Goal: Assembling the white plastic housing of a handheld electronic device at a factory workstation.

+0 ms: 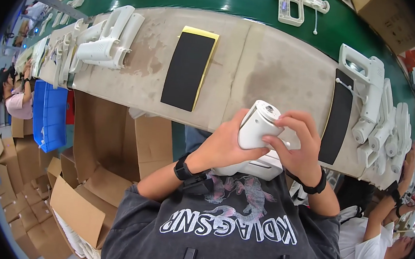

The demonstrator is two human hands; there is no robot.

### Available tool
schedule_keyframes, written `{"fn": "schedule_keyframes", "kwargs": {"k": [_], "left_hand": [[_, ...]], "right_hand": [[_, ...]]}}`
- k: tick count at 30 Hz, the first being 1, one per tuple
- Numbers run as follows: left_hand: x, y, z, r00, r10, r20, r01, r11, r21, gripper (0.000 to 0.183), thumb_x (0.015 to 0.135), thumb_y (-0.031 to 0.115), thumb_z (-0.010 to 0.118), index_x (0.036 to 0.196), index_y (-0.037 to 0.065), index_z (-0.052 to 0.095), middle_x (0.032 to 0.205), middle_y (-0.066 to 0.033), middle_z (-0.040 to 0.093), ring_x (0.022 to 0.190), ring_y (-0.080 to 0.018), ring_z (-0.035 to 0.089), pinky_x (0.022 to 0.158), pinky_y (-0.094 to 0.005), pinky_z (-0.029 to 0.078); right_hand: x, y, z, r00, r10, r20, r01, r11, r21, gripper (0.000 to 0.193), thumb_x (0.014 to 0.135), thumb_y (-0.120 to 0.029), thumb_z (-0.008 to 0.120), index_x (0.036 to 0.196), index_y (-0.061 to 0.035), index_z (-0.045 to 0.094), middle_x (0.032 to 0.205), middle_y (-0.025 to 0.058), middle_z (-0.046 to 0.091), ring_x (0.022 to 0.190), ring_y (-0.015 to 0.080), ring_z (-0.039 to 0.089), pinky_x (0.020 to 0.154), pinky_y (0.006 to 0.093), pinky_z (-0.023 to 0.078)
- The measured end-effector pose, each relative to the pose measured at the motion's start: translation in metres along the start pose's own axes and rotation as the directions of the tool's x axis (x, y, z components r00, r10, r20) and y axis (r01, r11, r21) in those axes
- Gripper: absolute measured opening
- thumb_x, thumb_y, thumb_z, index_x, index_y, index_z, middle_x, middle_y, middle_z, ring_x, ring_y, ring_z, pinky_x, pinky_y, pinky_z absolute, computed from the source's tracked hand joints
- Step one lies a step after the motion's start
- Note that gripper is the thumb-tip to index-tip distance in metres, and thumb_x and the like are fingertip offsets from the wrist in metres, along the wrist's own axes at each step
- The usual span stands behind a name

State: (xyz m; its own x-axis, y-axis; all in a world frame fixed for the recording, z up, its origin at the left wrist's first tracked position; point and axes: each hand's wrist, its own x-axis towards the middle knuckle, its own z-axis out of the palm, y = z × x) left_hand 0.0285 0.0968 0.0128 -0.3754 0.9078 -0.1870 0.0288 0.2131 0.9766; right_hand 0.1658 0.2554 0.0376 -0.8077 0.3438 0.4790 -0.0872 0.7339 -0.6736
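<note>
Close in front of my chest I hold a white plastic handheld device [255,133], its round end tilted up. A dark fitting shows in the middle of that end face. My left hand [222,144] is wrapped around the cylinder from the left. With the thumb and fingers of my right hand [299,143] I grip its right side near the rim. The lower white body [263,168] lies against my shirt, partly hidden by my hands. A small white knob shows beside my right thumb; what it belongs to I cannot tell.
Black pads with yellow backing [189,71] [337,123] lie on the worn bench [229,52]. White housings [101,41] are piled at left, similar devices [379,115] at right. Beyond runs a green belt [228,0]. A blue bin [49,115] and cardboard boxes stand lower left; co-workers are at both sides.
</note>
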Motion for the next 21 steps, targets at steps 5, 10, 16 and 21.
{"fn": "schedule_keyframes", "kwargs": {"k": [5, 10, 16, 21], "left_hand": [[0.007, -0.001, -0.001, 0.999, -0.032, 0.012, 0.033, 0.999, -0.043, 0.075, 0.079, 0.031, 0.086, 0.135, -0.001, 0.047, 0.118, -0.0193, 0.069, 0.109, -0.0287, 0.07, 0.092, -0.0391, 0.054], [0.012, -0.018, 0.003, 0.986, -0.168, -0.017, 0.161, 0.965, -0.21, 0.072, 0.081, 0.027, 0.085, 0.134, -0.001, 0.047, 0.124, -0.0152, 0.062, 0.115, -0.0221, 0.063, 0.095, -0.0365, 0.053], [0.032, -0.023, -0.014, 0.969, -0.082, 0.231, 0.157, 0.931, -0.328, 0.082, 0.079, 0.024, 0.086, 0.144, 0.0, 0.042, 0.13, -0.0114, 0.061, 0.115, -0.0204, 0.062, 0.096, -0.0345, 0.052], [0.075, -0.021, -0.04, 0.915, 0.013, 0.404, 0.087, 0.97, -0.228, 0.083, 0.078, 0.027, 0.086, 0.144, 0.001, 0.044, 0.127, -0.0095, 0.062, 0.113, -0.0179, 0.062, 0.096, -0.0327, 0.051]], "right_hand": [[0.012, -0.001, 0.001, 0.99, 0.122, 0.078, -0.122, 0.993, 0.0, 0.041, 0.075, -0.007, 0.087, 0.11, -0.0012, 0.065, 0.109, 0.0109, 0.064, 0.091, 0.0246, 0.065, 0.082, 0.0342, 0.053], [0.007, -0.005, 0.018, 0.931, 0.348, 0.107, -0.351, 0.936, 0.007, 0.055, 0.078, -0.012, 0.085, 0.125, -0.002, 0.058, 0.121, 0.0141, 0.06, 0.103, 0.0267, 0.062, 0.089, 0.0367, 0.051], [0.017, 0.015, 0.018, 0.935, 0.223, 0.275, -0.2, 0.974, -0.108, 0.082, 0.074, -0.012, 0.085, 0.147, -0.0049, 0.047, 0.145, 0.0177, 0.05, 0.131, 0.0358, 0.049, 0.111, 0.0442, 0.042], [0.061, 0.043, -0.031, 0.808, 0.038, 0.587, -0.007, 0.999, -0.054, 0.101, 0.066, -0.003, 0.086, 0.157, -0.0102, 0.041, 0.156, 0.0137, 0.045, 0.141, 0.0365, 0.044, 0.115, 0.0447, 0.039]]}}
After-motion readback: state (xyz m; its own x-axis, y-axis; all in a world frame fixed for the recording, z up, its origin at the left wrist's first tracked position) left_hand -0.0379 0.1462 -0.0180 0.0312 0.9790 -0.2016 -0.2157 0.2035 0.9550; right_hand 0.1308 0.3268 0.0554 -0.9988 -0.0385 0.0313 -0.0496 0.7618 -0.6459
